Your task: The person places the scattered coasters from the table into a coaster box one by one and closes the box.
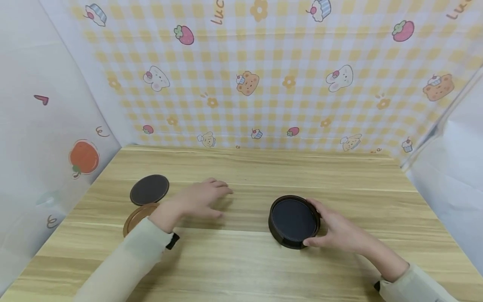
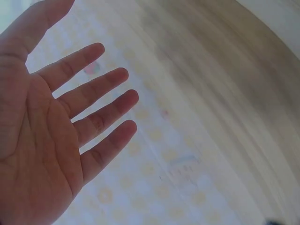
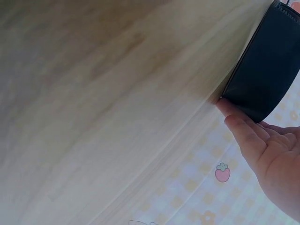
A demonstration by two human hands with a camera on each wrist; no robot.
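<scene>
Your pale left sleeve (image 1: 120,256) lies nearest the camera, with a black band (image 1: 172,241) at the wrist. Out on the tabletop (image 1: 241,268), a little right of its middle and well clear of the far edge, sits a round black holder (image 1: 278,237): low, drum-shaped and upright, its raised rim circling a flat, dark inner disc (image 1: 293,220) with a matte face. From your right wrist, its curved wall looks smooth and leather-like, with a line of stitching along one edge. Your right hand (image 1: 339,230) grips that wall on the side toward the tabletop's right edge, thumb at the near side and fingers around the far side. Your left hand (image 1: 198,199) hangs above the wood, left of the holder and well apart from it, holding nothing, its fingers spread wide. Farther left, your wrist and sleeve partly cover a round brown piece (image 1: 136,218); just beyond it, toward the tabletop's far left corner, a thin black disc (image 1: 149,190) lies flat, and you cannot tell whether the two touch. Behind the far edge rises a yellow-and-white checked cloth (image 1: 226,50) printed with strawberries, cupcakes and little animals.
</scene>
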